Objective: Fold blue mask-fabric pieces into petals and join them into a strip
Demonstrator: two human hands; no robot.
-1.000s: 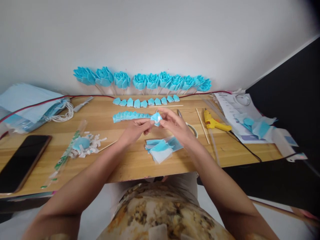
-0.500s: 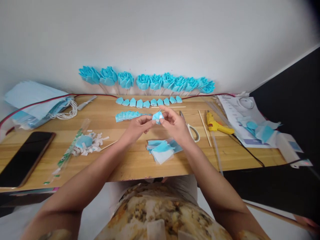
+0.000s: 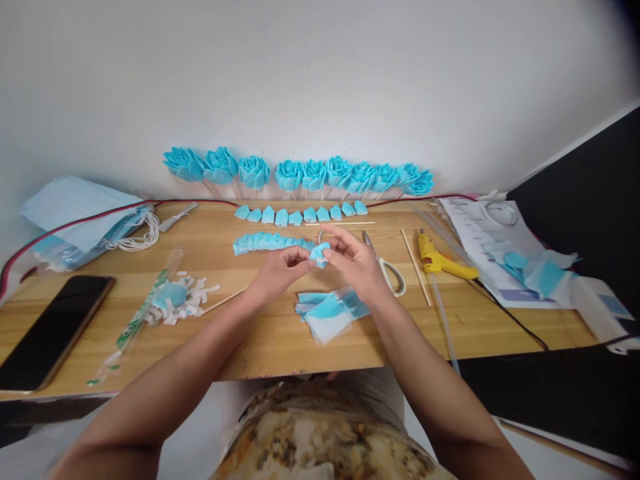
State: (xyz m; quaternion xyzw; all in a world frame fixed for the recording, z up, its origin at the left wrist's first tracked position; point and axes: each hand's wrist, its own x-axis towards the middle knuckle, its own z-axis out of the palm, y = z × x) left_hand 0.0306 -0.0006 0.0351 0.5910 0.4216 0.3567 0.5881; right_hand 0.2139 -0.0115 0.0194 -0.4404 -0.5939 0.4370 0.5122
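Between my fingertips is a small folded blue fabric petal (image 3: 320, 254), held above the middle of the table. My left hand (image 3: 285, 267) pinches its left side, while my right hand (image 3: 354, 263) grips the right side with thumb and fingers. Just behind my left hand lies an overlapping row of blue folded petals (image 3: 265, 241). Farther back, separate pointed petals (image 3: 281, 217) form a second row. Loose blue and white fabric pieces (image 3: 327, 317) lie in front of my hands. Scissors (image 3: 395, 277) rest beside my right hand, their blades partly hidden.
Blue fabric flowers on sticks (image 3: 314, 175) lean along the wall. A yellow glue gun (image 3: 445, 260) and a wooden stick (image 3: 416, 267) lie right. To the left are a phone (image 3: 57, 333), white paper scraps (image 3: 193, 300) and a stack of blue sheets (image 3: 85, 210).
The folded petal has turned between my fingers, and its white part shows differently. The whole view has shifted slightly, so the table sits lower. Both hands keep their hold.
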